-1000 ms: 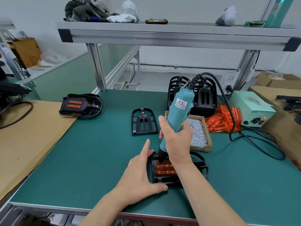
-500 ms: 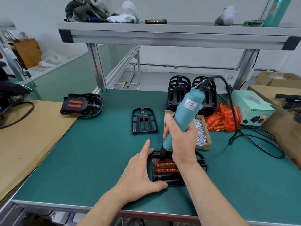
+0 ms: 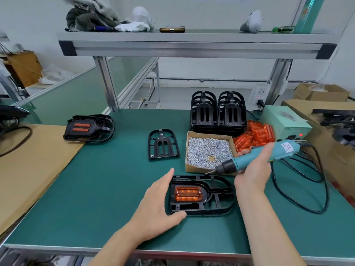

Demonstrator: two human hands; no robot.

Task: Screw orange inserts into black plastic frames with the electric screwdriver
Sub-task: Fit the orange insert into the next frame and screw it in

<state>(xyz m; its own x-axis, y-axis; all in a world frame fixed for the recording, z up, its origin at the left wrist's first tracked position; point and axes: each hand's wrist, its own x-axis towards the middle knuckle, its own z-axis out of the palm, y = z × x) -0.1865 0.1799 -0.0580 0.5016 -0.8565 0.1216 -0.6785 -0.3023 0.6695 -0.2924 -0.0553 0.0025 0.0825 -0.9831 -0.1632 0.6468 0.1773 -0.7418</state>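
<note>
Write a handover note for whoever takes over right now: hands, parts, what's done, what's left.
Left hand: open, bracing the left end of the black frame.
Right hand: grips the electric screwdriver, tilted, bit over the screw box's near edge, off the frame.
Done: orange insert seated in that frame; one finished frame lies on the cardboard at left.
Left: cannot tell whether all its screws are in, so check. Then the single empty frame, the stacked frames and the loose inserts.
</note>
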